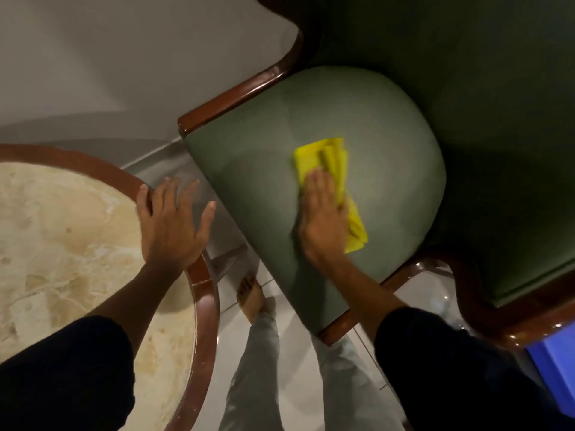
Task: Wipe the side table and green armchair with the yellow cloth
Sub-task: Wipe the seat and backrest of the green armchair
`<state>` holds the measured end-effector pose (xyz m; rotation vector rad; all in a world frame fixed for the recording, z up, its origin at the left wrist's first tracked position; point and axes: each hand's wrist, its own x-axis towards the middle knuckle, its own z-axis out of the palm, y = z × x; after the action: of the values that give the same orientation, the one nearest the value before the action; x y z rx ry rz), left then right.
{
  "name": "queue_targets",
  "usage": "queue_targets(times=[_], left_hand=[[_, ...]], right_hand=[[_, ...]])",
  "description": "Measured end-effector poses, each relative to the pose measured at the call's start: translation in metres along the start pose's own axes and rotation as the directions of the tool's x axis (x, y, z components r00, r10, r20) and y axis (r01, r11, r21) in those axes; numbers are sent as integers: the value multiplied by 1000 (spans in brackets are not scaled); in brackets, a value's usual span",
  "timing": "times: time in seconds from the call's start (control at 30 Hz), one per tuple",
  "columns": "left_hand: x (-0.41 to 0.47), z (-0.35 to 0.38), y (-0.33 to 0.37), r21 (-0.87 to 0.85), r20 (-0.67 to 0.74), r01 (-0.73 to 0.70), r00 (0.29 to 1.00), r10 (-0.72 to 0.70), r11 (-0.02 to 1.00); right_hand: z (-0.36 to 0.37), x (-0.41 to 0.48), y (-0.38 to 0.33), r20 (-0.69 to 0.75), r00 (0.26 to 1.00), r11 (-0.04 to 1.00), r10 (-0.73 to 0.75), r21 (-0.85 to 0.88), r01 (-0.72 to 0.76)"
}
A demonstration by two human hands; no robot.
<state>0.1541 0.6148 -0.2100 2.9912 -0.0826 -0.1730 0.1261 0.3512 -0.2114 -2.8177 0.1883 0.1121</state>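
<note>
The green armchair [389, 126] fills the upper right, its padded seat framed in dark glossy wood. A folded yellow cloth [334, 163] lies on the seat's middle. My right hand [323, 216] presses flat on the cloth, fingers together, with cloth showing beyond the fingertips and beside the palm. The round side table [205, 309] with a beige marble top and brown wooden rim sits at the left. My left hand [172, 222] rests on that rim at the table's right edge, fingers spread, holding nothing.
A grey wall stands behind the table and chair. Pale floor tiles show between them, where my bare foot [250, 295] and grey trouser legs stand. A blue object [557, 359] sits at the right edge under the chair's wooden arm.
</note>
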Motion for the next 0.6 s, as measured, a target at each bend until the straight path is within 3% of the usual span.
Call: queue_targets(times=[0.03,0.1,0.13,0.17,0.23,0.3,0.33,0.4,0.43,0.47,0.53,0.6], left_hand=[[1,-2,0,4,8,-7,1000,7,1000],[-1,-4,0,15,21,-19,1000,19,1000],[-2,-5,1,25,25,-28,999,27,999],[-2,-5,1,32,32,-29,999,28,999],[-1,-4,0,49,57,-13,998,11,999],[0,-5,4,35,87,16,996,-19,999],[0,-7,6,10,100,36,994,-37,999],[0,-12,11,-57,153,96,984,-86,994],[1,-17,15,-79,182,135,976,-119,988],[-1,-21,21,-87,202,174,967,-154,981],[-4,-28,45,-100,187,189,968,-169,977],[-7,-31,85,-188,172,133,980,-101,973]], right_hand=[[3,-8,-13,69,978,980,-197,-6,198],[4,-11,-20,235,836,853,-497,-43,520],[1,-1,-14,288,776,801,-561,-47,597],[-3,15,-3,290,766,790,-574,-48,611],[-15,54,20,248,848,870,-469,-38,492],[-38,97,54,175,970,983,-171,-36,180],[-54,113,75,144,990,1000,-9,15,7],[-82,123,117,60,964,915,258,306,-264],[-96,119,134,105,937,877,334,331,-349],[-102,108,142,203,894,865,400,240,-442],[-100,66,142,116,896,903,428,-23,-428],[-90,24,116,195,946,966,258,-63,-250]])
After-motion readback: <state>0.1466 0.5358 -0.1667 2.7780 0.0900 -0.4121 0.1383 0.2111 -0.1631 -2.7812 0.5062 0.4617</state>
